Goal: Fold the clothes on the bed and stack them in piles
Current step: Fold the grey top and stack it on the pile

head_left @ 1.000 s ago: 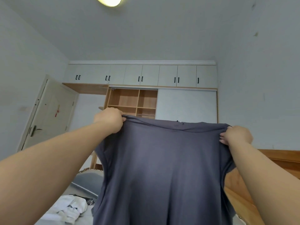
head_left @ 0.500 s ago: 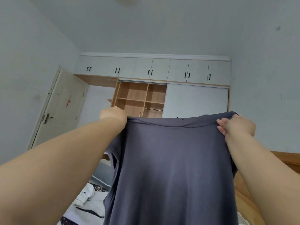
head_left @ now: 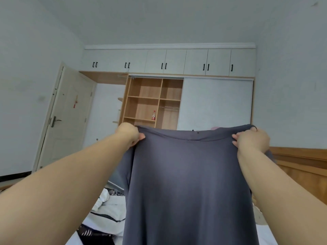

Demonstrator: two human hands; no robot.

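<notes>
Both hands pinch the grey shirt (head_left: 191, 183) by its shoulders, left hand (head_left: 130, 134) and right hand (head_left: 252, 141), holding it up above the bed (head_left: 106, 212). It probably lands creased if one pinch slips, or drags over the loose clothes (head_left: 95, 234) below.

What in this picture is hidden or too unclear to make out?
- Grey shirt, head view: hem cut off by the bottom edge.
- Clothes on the bed: mostly hidden behind the shirt and left arm.
- Bottle on the wardrobe shelf: too small to read.
- Pink thing: hidden behind the collar.
</notes>
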